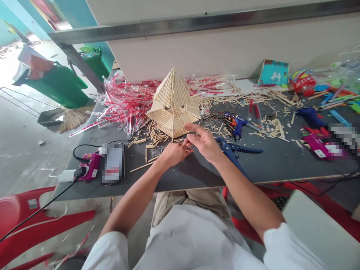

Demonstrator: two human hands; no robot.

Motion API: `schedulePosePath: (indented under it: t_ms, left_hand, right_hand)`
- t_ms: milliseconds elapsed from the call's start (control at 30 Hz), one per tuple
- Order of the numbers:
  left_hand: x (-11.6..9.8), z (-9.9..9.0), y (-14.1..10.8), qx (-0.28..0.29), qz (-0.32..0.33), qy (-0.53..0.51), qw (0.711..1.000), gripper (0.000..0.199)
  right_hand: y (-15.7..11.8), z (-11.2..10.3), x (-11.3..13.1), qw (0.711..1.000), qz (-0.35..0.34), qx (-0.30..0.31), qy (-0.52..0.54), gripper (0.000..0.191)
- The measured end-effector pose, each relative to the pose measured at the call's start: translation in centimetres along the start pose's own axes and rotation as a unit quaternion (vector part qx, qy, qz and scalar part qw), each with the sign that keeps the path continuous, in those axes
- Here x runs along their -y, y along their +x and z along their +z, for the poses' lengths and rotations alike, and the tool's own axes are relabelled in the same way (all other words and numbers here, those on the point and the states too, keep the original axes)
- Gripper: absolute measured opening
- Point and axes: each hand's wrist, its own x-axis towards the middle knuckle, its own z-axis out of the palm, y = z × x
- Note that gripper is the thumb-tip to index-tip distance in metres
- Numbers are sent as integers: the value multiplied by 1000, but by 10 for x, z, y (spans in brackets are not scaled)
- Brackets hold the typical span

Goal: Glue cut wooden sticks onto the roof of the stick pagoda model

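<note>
A pointed, roof-like model (172,103) made of pale wooden sticks stands upright on the dark table (135,183). My left hand (176,153) is just in front of its base, with the fingers bent towards the right hand; what they hold, if anything, is too small to name. Beside it, my right hand (204,142) has its fingers apart, the thumb close to the left fingertips and the forefinger near the model's lower right edge. Short cut sticks (157,138) lie around the base. A blue cutter (233,150) and a blue glue gun (238,125) lie to the right.
Red and clear plastic wrappers (126,101) are heaped at the back left. A phone (113,164) and a purple power strip (91,165) lie at the left. Another purple strip (320,144) is at the right. Green bins (60,84) stand on the floor.
</note>
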Motion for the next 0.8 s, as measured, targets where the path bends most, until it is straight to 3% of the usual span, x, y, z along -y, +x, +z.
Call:
schedulePosePath:
  t_ms: [133,433,567,800]
  left_hand:
    - [12,2,1,-24,-18,-11,999,49]
    - [16,6,2,-61,-25,-62,996,44]
    - [18,12,2,-90,-10,-99,991,37]
    - [19,15,3,-124,-1,-126,984,35]
  right_hand:
    - [27,14,-7,996,38,-14,78,46]
    - [32,15,-3,991,58,-86,90,43]
    - [36,-8,0,989,41,-111,92,39]
    - [55,-61,7,985,73,-122,97,38]
